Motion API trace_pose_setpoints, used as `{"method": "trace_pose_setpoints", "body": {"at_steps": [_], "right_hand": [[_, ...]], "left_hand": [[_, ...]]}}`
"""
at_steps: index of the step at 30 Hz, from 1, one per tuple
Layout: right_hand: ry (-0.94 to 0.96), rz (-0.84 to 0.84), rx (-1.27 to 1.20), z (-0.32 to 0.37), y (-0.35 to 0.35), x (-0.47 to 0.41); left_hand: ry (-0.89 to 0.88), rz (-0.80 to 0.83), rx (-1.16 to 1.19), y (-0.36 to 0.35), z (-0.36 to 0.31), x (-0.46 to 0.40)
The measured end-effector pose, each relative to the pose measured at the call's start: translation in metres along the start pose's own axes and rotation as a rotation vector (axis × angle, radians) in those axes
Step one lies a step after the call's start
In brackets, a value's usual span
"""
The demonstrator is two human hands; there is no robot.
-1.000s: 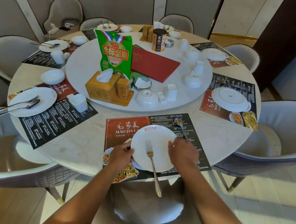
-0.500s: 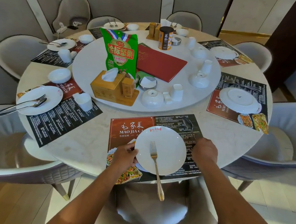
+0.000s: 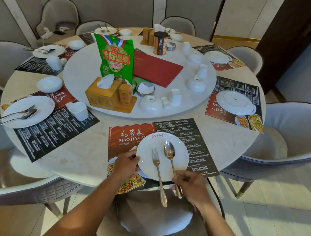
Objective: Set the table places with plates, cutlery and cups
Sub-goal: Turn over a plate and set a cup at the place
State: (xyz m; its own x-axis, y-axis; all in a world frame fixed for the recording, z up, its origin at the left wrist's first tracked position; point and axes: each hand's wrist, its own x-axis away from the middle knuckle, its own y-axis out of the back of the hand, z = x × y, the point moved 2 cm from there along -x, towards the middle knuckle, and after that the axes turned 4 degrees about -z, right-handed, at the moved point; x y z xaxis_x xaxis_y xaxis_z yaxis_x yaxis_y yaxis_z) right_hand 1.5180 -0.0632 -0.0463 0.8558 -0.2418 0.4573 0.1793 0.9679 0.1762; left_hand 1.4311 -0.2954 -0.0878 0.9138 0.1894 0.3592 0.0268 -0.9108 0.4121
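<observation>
Head view: L hand [image 3: 127, 164] gripping plate [image 3: 162, 156], R hand [image 3: 192, 189] pinching spoon [image 3: 171, 163] beside fork [image 3: 158, 171]; tissue box [image 3: 106, 94] beyond.

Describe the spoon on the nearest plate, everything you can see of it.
The spoon is shiny silver metal with an oval bowl and a long slim handle. Its bowl faces up on the white plate, right of the fork and roughly parallel to it. The handle juts past the near rim, where the right hand pinches it.

"MAO JIA CAI" on placemat [image 3: 129, 134]; "185" on bag [image 3: 116, 58]
</observation>
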Motion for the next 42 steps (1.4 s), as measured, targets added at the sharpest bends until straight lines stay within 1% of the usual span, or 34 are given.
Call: {"method": "trace_pose_setpoints", "body": {"at_steps": [9, 17, 19, 20, 23, 25, 26, 28, 30, 33, 37, 39, 42], "right_hand": [[-0.032, 0.033, 0.015, -0.002, -0.005, 0.007], [-0.056, 0.009, 0.045, -0.01, -0.006, 0.003], [-0.049, -0.007, 0.142, -0.012, -0.003, 0.001], [-0.031, -0.034, 0.232, -0.013, -0.001, -0.001], [0.124, -0.219, 0.633, 0.001, 0.009, -0.014], [0.192, -0.298, 0.753, 0.022, 0.012, -0.027], [0.217, -0.302, 0.786, 0.034, 0.011, -0.034], [0.282, -0.265, 0.857, 0.058, 0.003, -0.051], [0.359, -0.224, 0.924, 0.078, -0.011, -0.07], [0.423, -0.15, 1.009, 0.1, -0.037, -0.104], [0.409, -0.076, 1.099, 0.114, -0.069, -0.147], [0.376, -0.06, 1.119, 0.115, -0.081, -0.163], [0.371, -0.072, 1.193, 0.112, -0.093, -0.182]], "left_hand": [[0.026, 0.011, 0.039, 0.002, -0.002, 0.002], [0.031, 0.016, 0.032, 0.002, -0.002, 0.003], [0.036, 0.006, 0.027, 0.001, -0.003, 0.003], [0.039, -0.007, 0.02, 0.001, -0.004, 0.003], [0.049, -0.077, -0.035, 0.001, -0.011, 0.002], [-0.007, -0.171, -0.175, 0.005, -0.021, 0.002], [-0.057, -0.228, -0.3, 0.008, -0.029, 0.0], [-0.175, -0.344, -0.546, 0.016, -0.048, -0.007], [-0.324, -0.389, -0.675, 0.019, -0.071, -0.022], [-0.512, -0.311, -0.797, 0.016, -0.099, -0.057], [-0.685, -0.242, -1.052, 0.002, -0.122, -0.108], [-0.744, -0.218, -1.181, -0.006, -0.129, -0.128], [-0.787, -0.148, -1.286, -0.017, -0.134, -0.156]]}}
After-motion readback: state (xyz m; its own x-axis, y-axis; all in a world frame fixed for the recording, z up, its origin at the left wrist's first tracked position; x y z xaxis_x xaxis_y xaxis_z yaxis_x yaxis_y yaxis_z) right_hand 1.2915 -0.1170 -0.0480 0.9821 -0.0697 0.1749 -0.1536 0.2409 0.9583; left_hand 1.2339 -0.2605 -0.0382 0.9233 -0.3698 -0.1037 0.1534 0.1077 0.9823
